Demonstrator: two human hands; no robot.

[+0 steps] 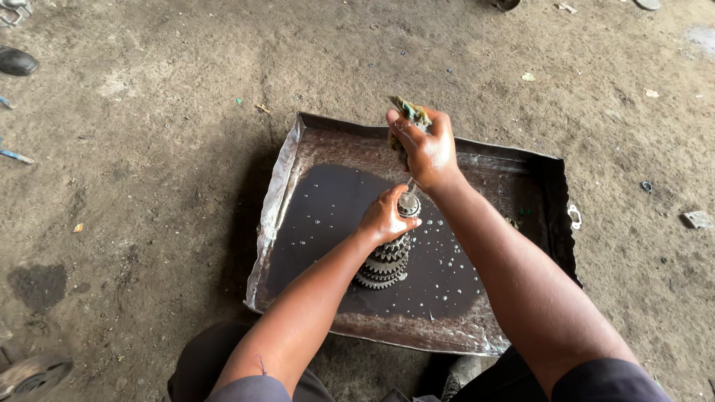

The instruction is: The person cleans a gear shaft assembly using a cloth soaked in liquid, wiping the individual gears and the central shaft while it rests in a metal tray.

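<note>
Standing upright in a shallow metal tray (287,160) on a dirt floor (149,149) is a stack of toothed gears on a shaft (383,264). It sits near the tray's middle, in a pool of dark oily liquid (328,208) dotted with small bubbles.

Left hand (383,217): fingers wrapped around the upper part of the gear stack, thumb touching the round shaft end (407,204); closed firmly on it.

Right hand (426,149): raised just above and behind the shaft end, fist clamped on a crumpled greenish rag (408,112). A thin strand hangs from this hand down toward the shaft end; whether it is part of the rag cannot be told.

Tray: edges bent up, left rim shiny, far-right corner dark.

Surroundings: a small metal ring (646,187) and a grey stone (697,219) lie on the floor right of the tray, well apart from it. A dark oil stain (39,285) marks the floor at lower left.
</note>
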